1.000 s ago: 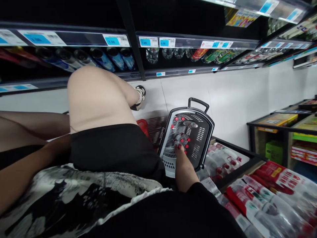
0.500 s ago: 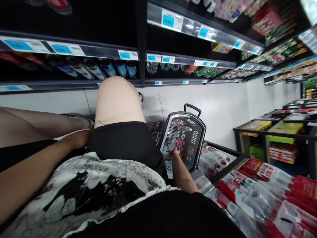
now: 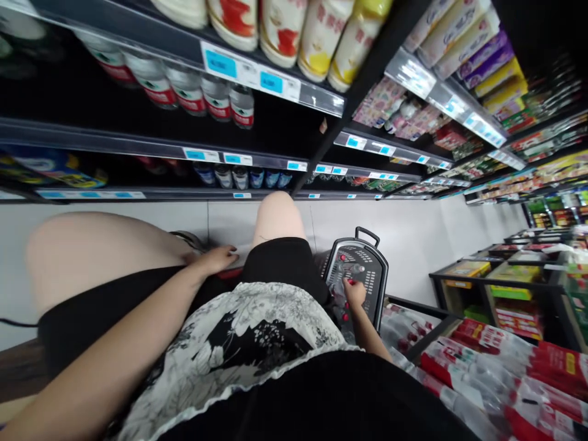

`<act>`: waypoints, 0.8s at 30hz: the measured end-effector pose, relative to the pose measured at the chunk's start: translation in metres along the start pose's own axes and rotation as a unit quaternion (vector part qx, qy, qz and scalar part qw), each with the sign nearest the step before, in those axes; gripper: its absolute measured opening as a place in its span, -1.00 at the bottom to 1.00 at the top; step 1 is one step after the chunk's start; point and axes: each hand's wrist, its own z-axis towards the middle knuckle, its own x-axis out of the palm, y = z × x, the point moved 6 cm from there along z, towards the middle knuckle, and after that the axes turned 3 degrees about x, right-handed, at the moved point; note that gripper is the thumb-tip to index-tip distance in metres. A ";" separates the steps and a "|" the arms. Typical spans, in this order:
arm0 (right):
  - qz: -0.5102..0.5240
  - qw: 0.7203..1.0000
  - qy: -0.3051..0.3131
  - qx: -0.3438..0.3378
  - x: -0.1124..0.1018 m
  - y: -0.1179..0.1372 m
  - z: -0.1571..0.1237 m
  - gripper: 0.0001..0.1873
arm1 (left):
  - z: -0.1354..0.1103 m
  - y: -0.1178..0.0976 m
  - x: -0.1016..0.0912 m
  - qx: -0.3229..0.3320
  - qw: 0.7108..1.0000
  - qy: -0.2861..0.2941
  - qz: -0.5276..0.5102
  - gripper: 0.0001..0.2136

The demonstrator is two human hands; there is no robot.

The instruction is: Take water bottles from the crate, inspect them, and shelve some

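Observation:
My right hand (image 3: 354,293) reaches down into a grey plastic shopping basket (image 3: 379,269) with a black handle, standing on the floor beside my right knee. Its fingers curl round a clear red-capped bottle (image 3: 351,270) among other red-capped bottles in the basket. My left hand (image 3: 215,260) lies flat on the black shorts between my knees, fingers stretched out and holding nothing; a bit of red shows just beyond its fingertips. My patterned top fills the foreground.
Black shelves (image 3: 138,147) with water bottles (image 3: 215,98) and blue price tags run along the left. Shrink-wrapped bottle packs with red labels (image 3: 505,361) lie in a low black frame at my right. Low display racks (image 3: 487,275) stand further right. A white floor aisle (image 3: 413,233) runs ahead.
The view has swung upward and pulled back, showing higher shelves. My left hand has slid forward onto the shorts between my knees. My right hand stays in the basket.

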 end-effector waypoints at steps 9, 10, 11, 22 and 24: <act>0.086 0.913 0.002 -0.400 -0.041 0.194 -0.113 -0.60 | -0.032 -0.017 -0.028 0.035 0.970 -0.061 -0.232 -0.67; 0.122 0.897 -0.001 -0.426 -0.045 0.212 -0.131 -0.60 | -0.036 -0.019 -0.029 0.022 0.953 -0.054 -0.298 -0.66; 0.152 0.880 -0.002 -0.451 -0.048 0.227 -0.149 -0.61 | -0.040 -0.021 -0.031 0.012 0.930 -0.047 -0.363 -0.65; 0.317 0.754 0.338 -0.465 -0.004 0.302 -0.263 -0.68 | -0.168 -0.072 -0.003 0.127 0.672 0.279 -0.674 -0.43; 0.277 0.738 0.429 -0.441 0.016 0.294 -0.274 -0.67 | -0.184 -0.064 0.008 0.145 0.648 0.301 -0.684 -0.35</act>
